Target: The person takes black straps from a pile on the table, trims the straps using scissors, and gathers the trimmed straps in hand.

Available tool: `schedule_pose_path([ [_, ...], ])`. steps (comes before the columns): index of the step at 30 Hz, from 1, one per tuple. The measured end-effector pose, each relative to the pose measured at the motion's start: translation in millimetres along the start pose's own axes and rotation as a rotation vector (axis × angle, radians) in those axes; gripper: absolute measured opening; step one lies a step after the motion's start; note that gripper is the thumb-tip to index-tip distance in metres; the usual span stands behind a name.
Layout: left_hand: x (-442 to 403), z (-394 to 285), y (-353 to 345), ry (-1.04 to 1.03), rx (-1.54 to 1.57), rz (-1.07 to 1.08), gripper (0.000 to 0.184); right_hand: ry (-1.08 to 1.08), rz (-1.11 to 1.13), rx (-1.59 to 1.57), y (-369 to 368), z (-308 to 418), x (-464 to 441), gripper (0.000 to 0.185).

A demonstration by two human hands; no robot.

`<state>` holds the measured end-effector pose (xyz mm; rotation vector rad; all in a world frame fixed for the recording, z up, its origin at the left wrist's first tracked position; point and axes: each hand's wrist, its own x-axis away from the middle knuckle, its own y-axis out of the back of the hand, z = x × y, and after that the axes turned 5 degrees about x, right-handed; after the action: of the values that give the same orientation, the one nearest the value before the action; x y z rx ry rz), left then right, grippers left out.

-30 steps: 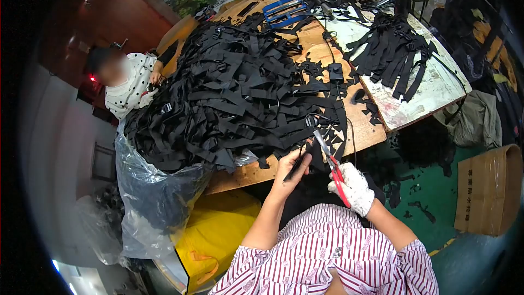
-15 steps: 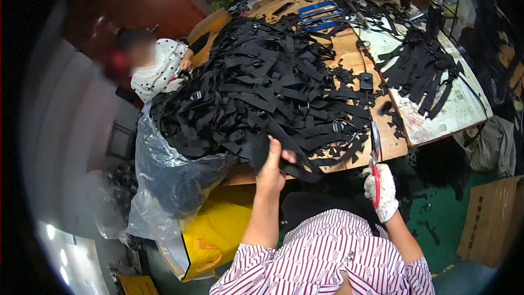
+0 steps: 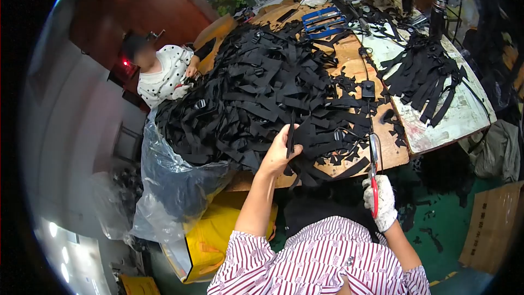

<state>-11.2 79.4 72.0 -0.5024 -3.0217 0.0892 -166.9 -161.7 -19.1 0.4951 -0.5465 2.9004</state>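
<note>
My bare left hand [image 3: 281, 152] is closed around a black webbing strap [image 3: 291, 141], held at the near edge of a big heap of black straps [image 3: 245, 87]. The strap's lower end hangs past the table edge. In its white glove, my right hand [image 3: 381, 202] grips red-handled scissors [image 3: 374, 177], blades pointing up and away, beside the wooden table's edge. The scissors are apart from the strap. Whether their blades are parted is hard to make out.
A person in a dotted top [image 3: 164, 74] sits at the heap's left side. Clear plastic bag [image 3: 174, 186] and yellow bag [image 3: 218, 240] hang or stand at front left. A white table [image 3: 436, 125] with more straps and a dark bottle [image 3: 437, 16] is at right. Cardboard [image 3: 491, 229] stands lower right.
My left hand has moved right and slightly up with the strap, which now turns edge-on. My right hand with the scissors has dropped slightly.
</note>
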Motion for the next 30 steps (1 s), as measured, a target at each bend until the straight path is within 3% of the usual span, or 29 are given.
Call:
schedule_pose_path([
  [4,-25.2,12.2,-11.1,-0.015,0.040,-0.163,0.022,-0.055,0.014,0.002,1.5,0.1,2.0,0.024],
  [6,-39.7,14.5,-17.6,-0.140,0.150,-0.207,0.017,-0.023,0.026,0.031,3.0,-6.9,-1.4,0.023],
  [7,-56.5,23.6,-12.3,-0.171,0.288,-0.205,0.015,-0.118,0.072,-0.091,7.1,-12.4,-5.8,0.023],
  [8,-72.6,34.3,-11.5,-0.151,0.407,-0.354,0.015,-0.212,0.116,-0.213,9.1,-15.1,-8.2,0.022],
  [9,-84.8,33.4,-16.8,-0.129,0.526,-0.504,0.014,-0.212,0.119,-0.213,5.6,-12.7,-6.4,0.022],
  [12,-121.3,47.8,-11.2,-0.131,0.556,-0.551,0.016,-0.117,0.085,-0.136,-2.6,-2.3,-0.5,0.022],
  [15,-156.6,54.6,-10.6,-0.086,0.531,-0.754,0.035,-0.013,0.071,0.030,-4.0,-0.1,3.0,0.022],
  [19,-172.2,52.3,-12.7,-0.088,0.426,-0.835,0.052,-0.022,0.055,0.032,-1.7,-3.9,3.0,0.023],
  [20,-169.5,51.1,-13.2,-0.098,0.425,-0.796,0.063,-0.042,0.053,0.008,-1.2,-4.5,2.6,0.023],
  [22,-161.0,44.6,-17.8,-0.220,0.383,-0.755,0.064,-0.060,0.047,-0.018,0.1,-6.9,1.7,0.024],
  [25,-141.3,17.9,-41.9,-0.442,0.325,-0.706,0.044,-0.106,0.077,-0.118,4.6,-14.4,-2.2,0.024],
  [27,-107.9,-24.2,-60.1,-0.497,0.436,-0.485,0.031,-0.164,0.084,-0.202,5.7,-18.3,-5.9,0.026],
  [28,-92.0,-39.5,-57.5,-0.482,0.449,-0.191,0.024,-0.166,0.083,-0.198,4.0,-16.8,-5.1,0.026],
  [30,-63.8,-48.4,-56.0,-0.334,0.452,-0.108,0.028,-0.104,0.053,-0.200,-0.2,-13.2,-2.8,0.027],
])
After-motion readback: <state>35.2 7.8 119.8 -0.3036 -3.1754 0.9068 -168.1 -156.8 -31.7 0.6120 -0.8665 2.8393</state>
